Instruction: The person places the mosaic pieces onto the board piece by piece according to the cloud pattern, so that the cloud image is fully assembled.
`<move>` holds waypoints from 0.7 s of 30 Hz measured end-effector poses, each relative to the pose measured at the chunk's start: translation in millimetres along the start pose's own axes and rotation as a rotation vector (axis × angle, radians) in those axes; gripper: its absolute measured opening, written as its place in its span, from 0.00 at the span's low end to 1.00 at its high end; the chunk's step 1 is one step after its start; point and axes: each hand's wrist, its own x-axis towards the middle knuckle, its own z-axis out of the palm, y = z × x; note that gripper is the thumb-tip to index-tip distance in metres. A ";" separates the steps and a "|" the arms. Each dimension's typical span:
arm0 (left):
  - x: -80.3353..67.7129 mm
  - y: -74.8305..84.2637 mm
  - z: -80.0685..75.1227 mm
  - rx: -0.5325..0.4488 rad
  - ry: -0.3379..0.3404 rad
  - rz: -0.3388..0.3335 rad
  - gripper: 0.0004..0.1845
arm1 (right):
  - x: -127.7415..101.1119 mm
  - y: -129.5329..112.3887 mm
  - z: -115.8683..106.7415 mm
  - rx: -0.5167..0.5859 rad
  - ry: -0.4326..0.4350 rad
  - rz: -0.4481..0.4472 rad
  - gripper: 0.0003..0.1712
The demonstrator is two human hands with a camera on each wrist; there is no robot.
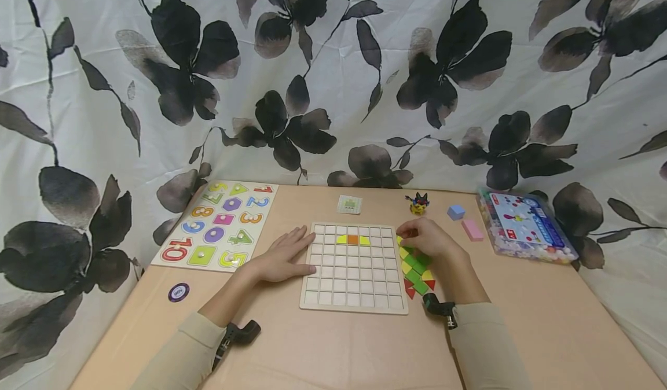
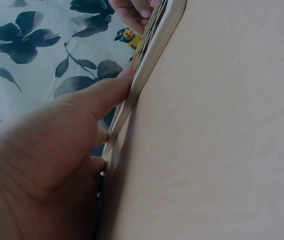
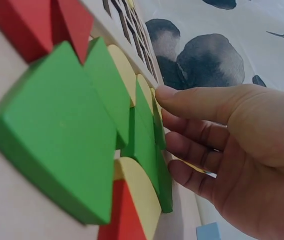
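Note:
A white gridded board (image 1: 354,291) lies mid-table, with two yellow pieces (image 1: 341,239) and an orange square (image 1: 353,240) between them in an upper row. My left hand (image 1: 283,257) rests at the board's left edge, its fingers extended; in the left wrist view the thumb (image 2: 101,95) touches the wooden rim. Beyond the board's right edge, my right hand (image 1: 429,239) bends over a cluster of green blocks (image 3: 56,135), with yellow and red pieces among them. Its thumb and fingertips pinch at a yellow piece (image 1: 399,241) at the cluster's far end, mostly hidden by the fingers.
At the left lie a number-and-shape board (image 1: 213,228) and a round dark disc (image 1: 179,292). Behind the grid board are a small card (image 1: 350,204) and a yellow figurine (image 1: 418,203). Blue (image 1: 455,212) and pink blocks (image 1: 472,230) sit by a clear box (image 1: 528,225).

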 end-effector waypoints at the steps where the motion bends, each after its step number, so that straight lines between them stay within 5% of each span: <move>1: -0.1 0.0 0.0 0.000 0.001 0.001 0.49 | 0.4 -0.1 0.4 -0.003 0.001 0.006 0.16; 21: 1.0 -0.4 -0.2 0.004 -0.009 0.004 0.50 | 5.7 2.5 2.6 -0.040 0.013 0.022 0.14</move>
